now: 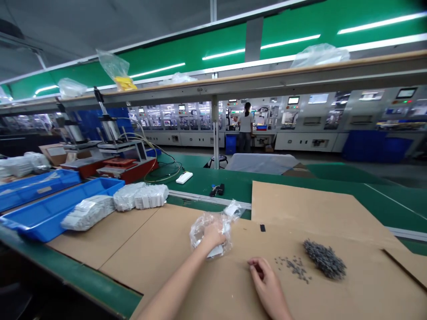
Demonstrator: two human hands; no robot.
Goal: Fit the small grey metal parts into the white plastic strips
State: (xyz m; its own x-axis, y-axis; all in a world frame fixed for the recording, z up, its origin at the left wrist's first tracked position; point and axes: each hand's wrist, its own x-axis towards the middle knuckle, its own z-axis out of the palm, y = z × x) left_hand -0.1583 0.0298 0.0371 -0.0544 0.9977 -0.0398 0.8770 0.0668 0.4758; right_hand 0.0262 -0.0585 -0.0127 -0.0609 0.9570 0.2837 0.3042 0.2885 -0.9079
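My left hand (214, 234) is at a crumpled clear plastic bag (197, 225) with white pieces (216, 251) in it. The bag's film surrounds the hand, and its fingertips are hidden. I cannot tell whether they grip anything. Above the brown cardboard, my right hand (265, 280) is closed, its fingers curled in toward the thumb. Anything in that pinch is too small to make out. Just right of it lie scattered small dark grey pieces (296, 269), and beyond them a dense pile of the same grey pieces (325, 259).
A small black rectangle (262, 228) lies on the cardboard sheet (187, 280). At left are bundled white pieces in clear wrap (88, 213), a blue tray (30, 218) and a press machine (113, 151). A shelf (233, 87) spans overhead. A person (246, 126) stands far back.
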